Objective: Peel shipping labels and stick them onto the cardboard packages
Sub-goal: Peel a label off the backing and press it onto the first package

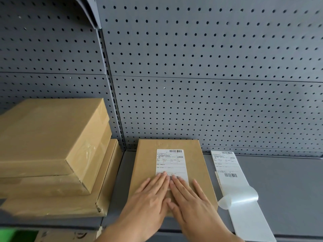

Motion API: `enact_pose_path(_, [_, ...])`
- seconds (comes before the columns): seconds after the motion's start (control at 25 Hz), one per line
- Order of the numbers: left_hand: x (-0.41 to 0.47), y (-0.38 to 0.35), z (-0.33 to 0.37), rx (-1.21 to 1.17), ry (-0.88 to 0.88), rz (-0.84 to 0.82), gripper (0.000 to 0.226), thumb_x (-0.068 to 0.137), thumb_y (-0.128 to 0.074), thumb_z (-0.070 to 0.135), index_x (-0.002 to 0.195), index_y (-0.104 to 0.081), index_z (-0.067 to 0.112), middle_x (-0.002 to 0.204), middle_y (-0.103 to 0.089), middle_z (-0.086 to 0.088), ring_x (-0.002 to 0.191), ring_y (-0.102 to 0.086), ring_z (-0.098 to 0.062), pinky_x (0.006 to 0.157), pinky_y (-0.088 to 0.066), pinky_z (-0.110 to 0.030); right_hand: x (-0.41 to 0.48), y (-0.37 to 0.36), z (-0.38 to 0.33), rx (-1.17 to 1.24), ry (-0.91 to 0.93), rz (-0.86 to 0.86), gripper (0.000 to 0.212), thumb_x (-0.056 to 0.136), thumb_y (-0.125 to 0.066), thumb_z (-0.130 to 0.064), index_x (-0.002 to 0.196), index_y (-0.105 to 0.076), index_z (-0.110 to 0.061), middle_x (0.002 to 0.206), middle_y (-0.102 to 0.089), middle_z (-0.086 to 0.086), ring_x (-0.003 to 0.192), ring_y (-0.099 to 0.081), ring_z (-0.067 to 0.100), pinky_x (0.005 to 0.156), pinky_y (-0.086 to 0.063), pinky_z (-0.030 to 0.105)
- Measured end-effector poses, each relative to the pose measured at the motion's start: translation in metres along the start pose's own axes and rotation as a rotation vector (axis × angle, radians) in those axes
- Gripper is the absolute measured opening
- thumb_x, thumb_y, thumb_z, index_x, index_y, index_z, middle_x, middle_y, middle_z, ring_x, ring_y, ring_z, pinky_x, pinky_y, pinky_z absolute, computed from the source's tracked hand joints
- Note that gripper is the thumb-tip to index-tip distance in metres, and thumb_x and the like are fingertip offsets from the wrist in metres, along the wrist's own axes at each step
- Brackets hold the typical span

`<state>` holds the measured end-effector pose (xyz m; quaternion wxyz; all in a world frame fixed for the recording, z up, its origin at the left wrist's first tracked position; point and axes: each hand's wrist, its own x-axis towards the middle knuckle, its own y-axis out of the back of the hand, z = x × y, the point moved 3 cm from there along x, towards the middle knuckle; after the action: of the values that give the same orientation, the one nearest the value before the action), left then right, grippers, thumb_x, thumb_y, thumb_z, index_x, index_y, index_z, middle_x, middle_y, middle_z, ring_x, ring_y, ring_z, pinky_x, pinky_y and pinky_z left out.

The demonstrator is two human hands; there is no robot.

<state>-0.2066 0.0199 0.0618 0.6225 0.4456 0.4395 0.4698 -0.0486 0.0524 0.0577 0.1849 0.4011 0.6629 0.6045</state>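
Now: both hands flat on label
left hand (148, 198) and right hand (190, 198) released, palms pressing shipping label (172, 163) onto cardboard package (145, 165); nothing grasped

The carrying surface is a flat grey metal shelf (288, 189) backed by a grey perforated metal panel (209, 102). At the left end of the shelf rests a stack of brown cardboard boxes (52, 163) wrapped in clear tape; the widest, flattest box lies directly on the shelf, with smaller boxes on top. Near the centre lies a flat brown cardboard package (145, 163), its far edge close to the back panel. Just beside the package on its right lies a long white strip of label backing paper (248, 217), carrying one printed label (224, 163) at its far end, with a curled glossy section midway.
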Motion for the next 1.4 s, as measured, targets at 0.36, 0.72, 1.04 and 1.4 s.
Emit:
enact_pose_path(0.36, [-0.012, 0.011, -0.016, 0.033, 0.102, 0.119, 0.063, 0.108, -0.01, 0.053, 0.161, -0.021, 0.022, 0.169, -0.01, 0.004, 0.154, -0.018, -0.009, 0.125, -0.011, -0.03, -0.021, 0.016, 0.04, -0.045, -0.137, -0.009, 0.067, 0.103, -0.016, -0.054, 0.138, -0.06, -0.016, 0.148, -0.053, -0.005, 0.138, -0.043, 0.008, 0.109, -0.028, 0.042])
enact_pose_path(0.72, [-0.015, -0.003, -0.052, -0.933, 0.566, 0.184, 0.099, 0.086, -0.047, 0.077, 0.164, -0.004, 0.033, 0.166, -0.029, 0.01, 0.15, -0.034, -0.014, 0.122, -0.026, -0.036, -0.029, 0.03, 0.076, 0.749, -0.693, -0.102, 0.074, 0.096, -0.047, -0.052, 0.155, -0.007, -0.035, 0.145, -0.036, -0.022, 0.133, -0.041, 0.0, 0.099, -0.03, 0.011])
enact_pose_path(1.04, [-0.007, -0.003, -0.039, -1.314, 0.681, 0.254, 0.047, 0.094, -0.069, 0.041, 0.137, -0.06, 0.024, 0.116, -0.072, 0.009, 0.108, -0.066, -0.014, 0.096, -0.047, -0.036, -0.022, 0.021, 0.066, 1.14, -0.837, -0.057, 0.035, 0.096, -0.06, -0.032, 0.131, -0.057, -0.036, 0.111, -0.073, -0.018, 0.104, -0.065, -0.001, 0.081, -0.047, 0.017])
enact_pose_path(1.4, [0.032, 0.036, 0.071, -1.417, 0.345, 0.294, 0.035, 0.097, -0.065, 0.037, 0.131, -0.056, 0.041, 0.115, -0.072, 0.025, 0.096, -0.066, 0.013, 0.077, -0.044, -0.015, -0.07, 0.102, 0.136, 1.12, -0.871, 0.224, 0.033, 0.094, -0.059, -0.046, 0.126, -0.062, -0.038, 0.112, -0.074, -0.017, 0.108, -0.068, 0.008, 0.1, -0.048, 0.037])
